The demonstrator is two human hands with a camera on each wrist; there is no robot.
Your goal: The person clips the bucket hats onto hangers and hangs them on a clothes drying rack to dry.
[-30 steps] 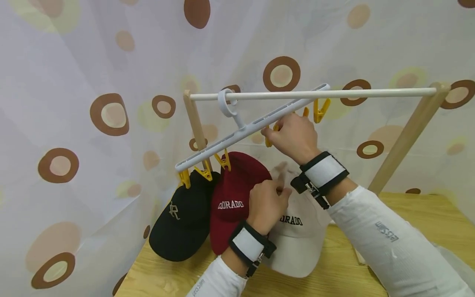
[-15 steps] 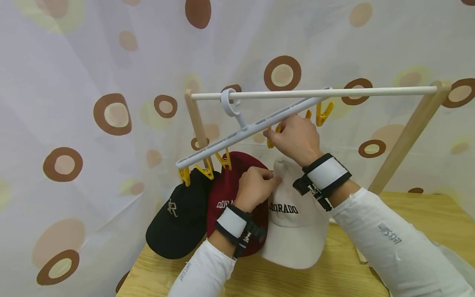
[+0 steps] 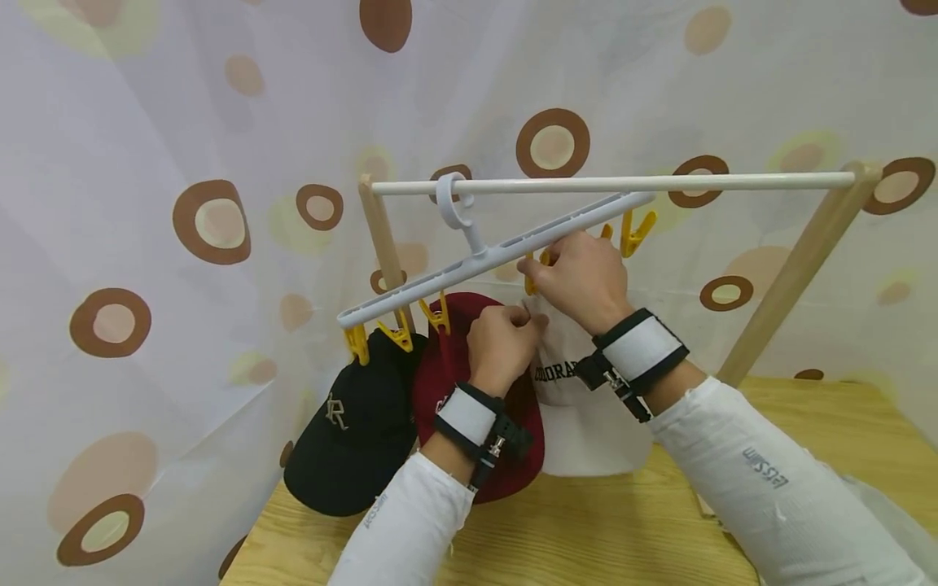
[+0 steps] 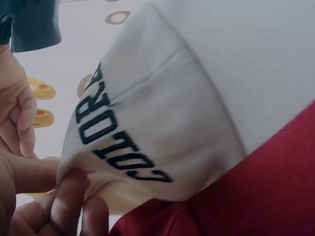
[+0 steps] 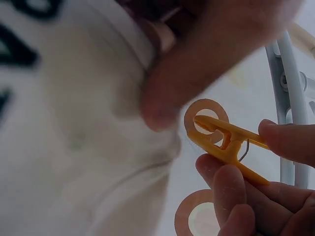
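Curtain: sheer white fabric printed with brown and cream rings [image 3: 212, 221]; hangs behind everything.
Surface: pale wood-grain top [image 3: 601, 529]; lies under the hanging caps, at lower right.
Rail: white round bar [image 3: 733, 182] laid level across two slanted pale wooden posts [image 3: 795, 268].
Hanger: long white plastic clip hanger [image 3: 440, 275]; hooked over the rail, tilted down to the left; yellow clips along its underside.
Cream cap: off-white cotton baseball cap with dark block lettering [image 3: 586, 423]; held up just under the hanger, right of the red cap, its top edge at the squeezed clip; lower part hangs close above the surface.
Red cap: dark red baseball cap [image 3: 523, 456]; clipped at its top, between the black and cream caps, partly behind the left wrist.
Black cap: black baseball cap with pale embroidered letters [image 3: 352, 431]; clipped at the low left end of the hanger.
Left hand [image 3: 501, 346]: fingers curled, pinching the top edge of the cream cap [image 4: 147, 123]; raised to just under the clip.
Right hand [image 3: 579, 273]: thumb and fingers pinching a yellow plastic clothes peg [image 5: 229, 147]; jaws parted beside the cap's edge.
Spare clip: yellow peg [image 3: 633, 232]; hangs free at the high right end.
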